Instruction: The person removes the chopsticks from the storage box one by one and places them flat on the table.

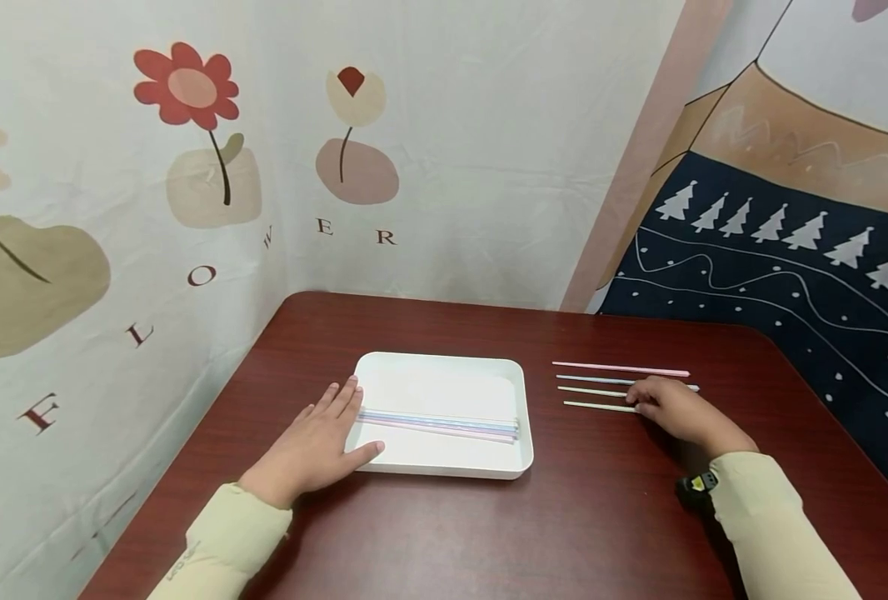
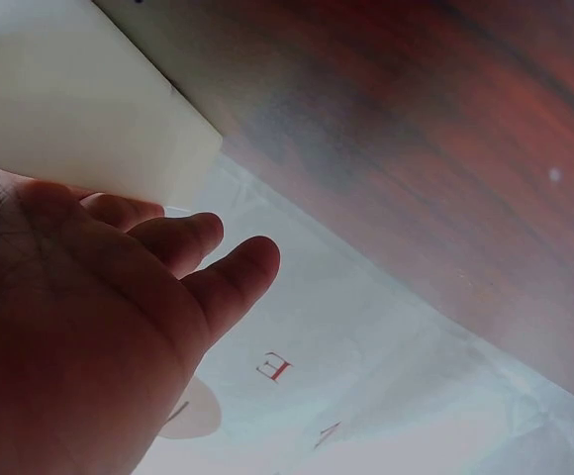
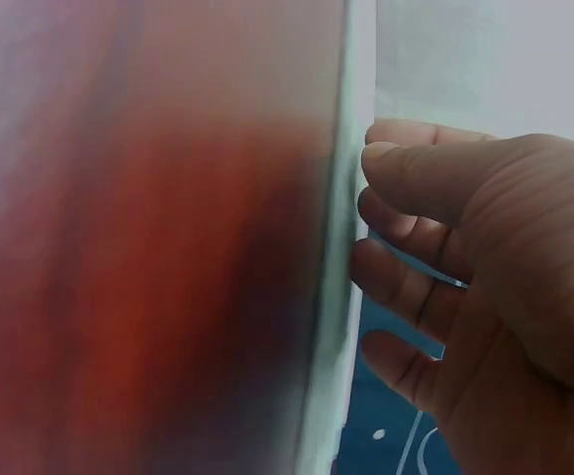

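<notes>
Pale yellow sleeves come nearest, the left sleeve (image 1: pixel 226 533) at the lower left and the right sleeve (image 1: pixel 777 521) at the lower right. White cloth (image 1: pixel 481 167) hangs behind, printed with flowers, and a dark blue cloth (image 1: pixel 759 275) with white trees covers the right side. Between them stands a reddish-brown table (image 1: pixel 459 533).

Near the table's middle lies a shallow white tray (image 1: pixel 429 383) with a raised rim. Inside, a row of chopsticks (image 1: pixel 444 426) in white, blue, lilac and pink lies side by side, pointing left to right; their exact count is hard to make out.

The left hand (image 1: pixel 312 442) rests over the tray's left end, fingers straight and spread. The right hand (image 1: pixel 672 408), fingers bent, is over four loose chopsticks (image 1: pixel 597 406) on the table to the right of the tray: one pink, one blue, two pale green. Whether finger and thumb pinch the nearest green one cannot be told.

A small black device (image 1: pixel 697 487) sits at the right wrist. Brown letters (image 1: pixel 202 276) on the white cloth spell F L O W E R; the left sleeve carries lettering too small to read.
</notes>
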A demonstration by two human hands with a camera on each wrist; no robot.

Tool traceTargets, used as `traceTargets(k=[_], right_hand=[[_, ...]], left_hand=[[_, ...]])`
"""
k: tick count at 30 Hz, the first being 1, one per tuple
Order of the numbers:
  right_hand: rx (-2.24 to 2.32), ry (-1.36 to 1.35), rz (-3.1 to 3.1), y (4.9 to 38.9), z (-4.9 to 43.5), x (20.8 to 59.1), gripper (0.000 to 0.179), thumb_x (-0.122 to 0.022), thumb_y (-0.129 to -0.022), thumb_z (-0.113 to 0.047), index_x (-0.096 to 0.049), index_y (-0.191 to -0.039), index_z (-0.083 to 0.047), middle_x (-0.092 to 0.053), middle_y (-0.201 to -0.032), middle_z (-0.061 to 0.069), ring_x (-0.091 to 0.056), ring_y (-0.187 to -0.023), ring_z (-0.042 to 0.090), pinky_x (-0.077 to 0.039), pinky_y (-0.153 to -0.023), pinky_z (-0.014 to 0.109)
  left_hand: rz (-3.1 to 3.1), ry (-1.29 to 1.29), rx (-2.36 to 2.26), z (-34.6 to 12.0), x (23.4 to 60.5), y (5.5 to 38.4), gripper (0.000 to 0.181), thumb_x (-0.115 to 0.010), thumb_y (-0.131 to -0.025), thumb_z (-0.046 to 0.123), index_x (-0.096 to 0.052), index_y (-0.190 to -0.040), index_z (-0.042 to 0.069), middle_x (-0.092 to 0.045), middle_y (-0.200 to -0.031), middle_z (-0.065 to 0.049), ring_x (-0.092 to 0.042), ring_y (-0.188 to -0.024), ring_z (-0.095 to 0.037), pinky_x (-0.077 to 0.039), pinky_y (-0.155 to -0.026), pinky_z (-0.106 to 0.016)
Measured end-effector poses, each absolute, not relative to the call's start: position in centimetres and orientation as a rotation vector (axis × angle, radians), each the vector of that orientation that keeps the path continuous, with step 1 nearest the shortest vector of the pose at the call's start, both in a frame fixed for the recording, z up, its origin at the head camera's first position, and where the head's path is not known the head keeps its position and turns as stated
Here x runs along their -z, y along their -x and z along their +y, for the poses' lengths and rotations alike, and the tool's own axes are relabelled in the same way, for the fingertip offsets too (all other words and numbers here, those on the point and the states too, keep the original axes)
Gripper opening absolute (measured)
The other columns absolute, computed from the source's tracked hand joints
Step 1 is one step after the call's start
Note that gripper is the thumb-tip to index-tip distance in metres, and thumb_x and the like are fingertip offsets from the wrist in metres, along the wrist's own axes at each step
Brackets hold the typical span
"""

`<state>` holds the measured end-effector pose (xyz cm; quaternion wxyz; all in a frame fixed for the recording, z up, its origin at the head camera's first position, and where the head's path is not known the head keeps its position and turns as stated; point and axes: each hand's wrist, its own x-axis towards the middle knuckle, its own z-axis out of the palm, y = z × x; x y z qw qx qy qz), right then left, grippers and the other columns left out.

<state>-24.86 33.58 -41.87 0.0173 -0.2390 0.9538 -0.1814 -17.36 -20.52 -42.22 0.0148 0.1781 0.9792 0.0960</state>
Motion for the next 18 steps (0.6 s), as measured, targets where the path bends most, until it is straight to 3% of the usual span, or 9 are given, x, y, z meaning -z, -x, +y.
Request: traceTargets(k=[10, 18], right_hand=[[0.719, 0.919, 2.955, 26.5, 27.1, 39.1, 0.011, -0.067, -0.091, 0.000, -0.069, -0.100, -0.006, -0.065, -0.095, -0.001, -0.058, -0.088, 0.019, -0.051, -0.080, 0.044], [0.834, 0.971, 2.807, 28.1, 17.9, 37.9, 0.010, -0.067, -0.095, -0.009, -0.071, -0.104, -0.011, -0.065, -0.093, -0.004, -0.057, -0.085, 0.016, -0.050, -0.078, 0.036]], left_hand=[[3.045, -0.555, -0.298, -20.6, 42.2, 17.3, 0.099, -0.042, -0.093, 0.073, -0.030, -0.153, -0.005, -0.019, -0.162, -0.019, -0.020, -0.146, -0.044, -0.026, -0.111, -0.063], [3.052, -0.562, -0.303, -20.7, 42.6, 17.4, 0.099, -0.041, -0.092, 0.074, -0.031, -0.153, -0.003, -0.018, -0.163, -0.017, -0.019, -0.147, -0.042, -0.026, -0.111, -0.062]])
